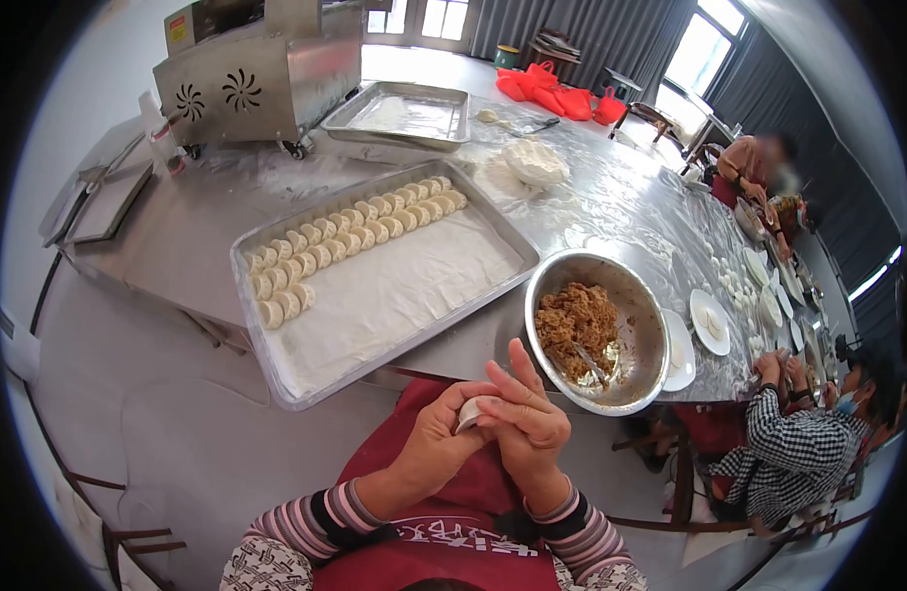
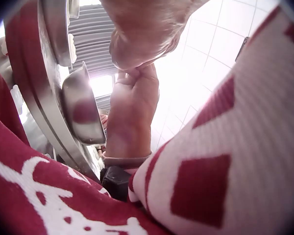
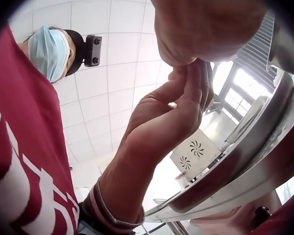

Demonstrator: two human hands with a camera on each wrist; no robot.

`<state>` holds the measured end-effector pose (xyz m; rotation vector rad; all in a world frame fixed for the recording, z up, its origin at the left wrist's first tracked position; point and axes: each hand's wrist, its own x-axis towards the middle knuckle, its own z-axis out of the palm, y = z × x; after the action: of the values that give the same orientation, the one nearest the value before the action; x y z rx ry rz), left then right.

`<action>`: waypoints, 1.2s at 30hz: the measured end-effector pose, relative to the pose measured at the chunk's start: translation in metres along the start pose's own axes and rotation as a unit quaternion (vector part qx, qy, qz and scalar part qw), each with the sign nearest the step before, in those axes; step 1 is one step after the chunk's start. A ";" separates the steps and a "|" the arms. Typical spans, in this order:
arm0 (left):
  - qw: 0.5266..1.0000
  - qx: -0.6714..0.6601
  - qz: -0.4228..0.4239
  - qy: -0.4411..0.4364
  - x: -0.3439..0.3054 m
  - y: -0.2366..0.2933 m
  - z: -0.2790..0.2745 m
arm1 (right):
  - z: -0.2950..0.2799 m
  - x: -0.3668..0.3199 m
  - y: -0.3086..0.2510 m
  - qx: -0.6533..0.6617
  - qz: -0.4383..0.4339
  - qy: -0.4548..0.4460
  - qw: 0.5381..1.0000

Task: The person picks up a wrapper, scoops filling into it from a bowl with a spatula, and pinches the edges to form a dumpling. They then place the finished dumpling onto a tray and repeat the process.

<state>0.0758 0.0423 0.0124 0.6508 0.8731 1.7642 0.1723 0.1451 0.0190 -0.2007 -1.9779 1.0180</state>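
Note:
Both hands meet in front of the apron, near the table's front edge. Between them is a pale dumpling (image 1: 468, 414), partly covered by fingers. My left hand (image 1: 436, 426) holds it from the left, fingers curled round it. My right hand (image 1: 530, 426) pinches its right side, while some of its fingers point up and away. In the left wrist view the right hand (image 2: 132, 107) meets the left hand (image 2: 144, 32), hiding the dumpling. Seen from the right wrist, the left hand (image 3: 171, 110) reaches up to the right hand (image 3: 206, 32).
A lined metal tray (image 1: 404, 286) holds rows of shaped dumplings (image 1: 345, 231) along its far side. Right of it stands a steel bowl (image 1: 650, 345) of brown filling (image 1: 577, 320) with a spoon. Behind are a flour pile (image 1: 535, 163), another tray (image 1: 449, 118) and a machine (image 1: 247, 94). People sit at right.

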 end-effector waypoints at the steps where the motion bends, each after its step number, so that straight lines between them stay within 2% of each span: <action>1: 1.000 -0.019 -0.013 0.003 0.000 0.000 0.000 | 0.000 0.002 0.000 -0.013 -0.007 -0.001 1.000; 3: 0.999 -0.034 -0.021 -0.001 0.001 0.001 0.000 | 0.001 0.004 -0.003 -0.025 -0.015 -0.001 1.000; 5: 0.998 -0.051 -0.028 -0.005 0.002 0.003 0.001 | 0.005 0.002 -0.010 -0.012 0.044 0.070 0.996; 11: 0.998 -0.049 -0.034 0.006 0.002 0.001 0.009 | 0.006 -0.013 -0.003 -0.039 0.044 0.101 0.993; 15: 0.992 -0.111 -0.045 -0.029 0.002 0.000 0.004 | 0.007 -0.008 -0.003 -0.056 0.014 0.105 0.993; 17: 0.987 -0.146 -0.044 -0.046 0.002 0.001 0.000 | 0.008 -0.007 -0.007 -0.086 0.030 0.145 0.985; 23: 0.974 -0.213 -0.031 -0.067 0.003 0.002 0.009 | 0.002 -0.014 -0.002 -0.080 0.025 0.125 0.989; 25: 0.959 -0.268 -0.049 -0.084 0.004 0.000 0.004 | 0.002 -0.013 -0.001 -0.075 0.026 0.122 0.989; 27: 0.958 -0.265 -0.053 -0.093 0.004 -0.002 -0.003 | 0.005 -0.010 -0.004 -0.066 0.025 0.118 0.990; 29: 0.958 -0.262 -0.060 -0.101 0.006 -0.002 -0.007 | 0.008 -0.008 -0.011 0.026 0.077 0.167 0.983; 31: 0.958 -0.254 -0.065 -0.118 0.006 -0.002 -0.007 | 0.005 -0.007 -0.010 0.005 0.064 0.139 0.988; 34: 0.964 -0.242 -0.084 -0.070 0.004 0.002 0.002 | 0.001 -0.012 -0.002 -0.009 0.049 0.111 0.993; 36: 0.961 -0.251 -0.095 -0.069 0.005 0.004 0.002 | 0.000 -0.014 0.004 -0.001 0.045 0.105 0.993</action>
<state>0.0734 0.0470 0.0169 0.3357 0.3523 1.6530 0.1803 0.1408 0.0076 -0.3849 -1.7926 1.0087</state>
